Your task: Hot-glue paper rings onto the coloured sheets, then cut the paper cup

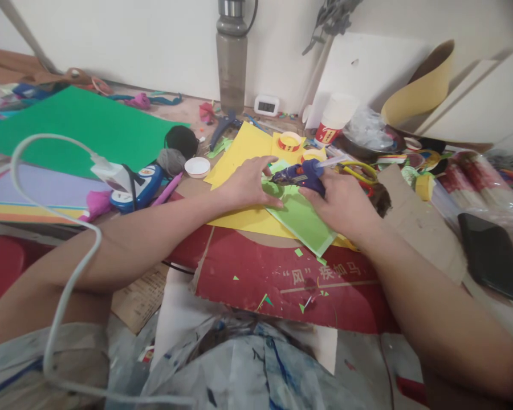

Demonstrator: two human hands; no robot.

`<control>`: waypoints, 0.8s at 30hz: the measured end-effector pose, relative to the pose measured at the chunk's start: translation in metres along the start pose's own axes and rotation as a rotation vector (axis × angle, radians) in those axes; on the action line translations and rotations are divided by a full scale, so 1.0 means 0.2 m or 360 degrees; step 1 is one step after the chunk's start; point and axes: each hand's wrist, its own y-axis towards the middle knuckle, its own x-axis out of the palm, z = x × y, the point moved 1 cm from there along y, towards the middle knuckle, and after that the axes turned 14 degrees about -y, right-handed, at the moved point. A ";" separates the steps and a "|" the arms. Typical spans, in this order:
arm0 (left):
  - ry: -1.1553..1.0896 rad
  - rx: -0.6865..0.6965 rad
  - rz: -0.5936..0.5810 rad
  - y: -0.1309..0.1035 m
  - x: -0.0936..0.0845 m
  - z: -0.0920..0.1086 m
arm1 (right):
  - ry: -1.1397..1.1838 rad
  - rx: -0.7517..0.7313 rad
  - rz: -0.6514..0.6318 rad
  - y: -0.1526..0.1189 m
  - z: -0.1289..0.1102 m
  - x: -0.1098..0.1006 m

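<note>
My right hand [342, 199] is closed around a dark blue glue gun [310, 175], with a pale stick at its back end. The gun's nozzle points left, toward my left hand [250, 185]. That hand is open, thumb and fingers curved apart beside the nozzle. A small pale green piece shows between them, too blurred to make out. Below both hands a light green sheet [305, 219] lies over yellow paper [248, 222]. Just beyond the gun sit a yellow-and-red paper ring [289, 141] and yellow-handled scissors [359, 169].
A red cardboard sheet [248, 273] with green scraps covers the front edge. To the left are green paper [81, 134], a white cable [64, 285] and a white lid [196, 167]. A bottle [231, 68], paper cup [331, 122] and timer [267, 106] stand behind; a phone [493, 253] lies right.
</note>
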 end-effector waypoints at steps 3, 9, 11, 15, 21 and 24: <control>0.0016 0.0012 0.0031 0.00 0.02 0.00 | -0.0112 -0.0005 0.0005 0.00 -0.01 0.04; 0.0038 -0.0019 0.0064 0.00 0.03 0.00 | -0.0203 -0.0004 0.0125 0.00 -0.01 0.07; 0.0037 -0.0023 0.0069 0.00 0.03 0.00 | -0.0214 -0.0013 0.0158 -0.01 0.00 0.06; 0.0036 -0.0026 0.0071 0.00 0.03 0.00 | -0.0276 0.0003 0.0122 -0.02 0.00 0.02; 0.0083 -0.0110 0.0128 -0.01 0.04 0.01 | -0.0348 0.0062 0.0134 -0.04 -0.02 -0.02; 0.0111 -0.0111 0.0127 -0.02 0.02 0.03 | -0.0338 0.0065 0.0177 -0.05 -0.01 -0.02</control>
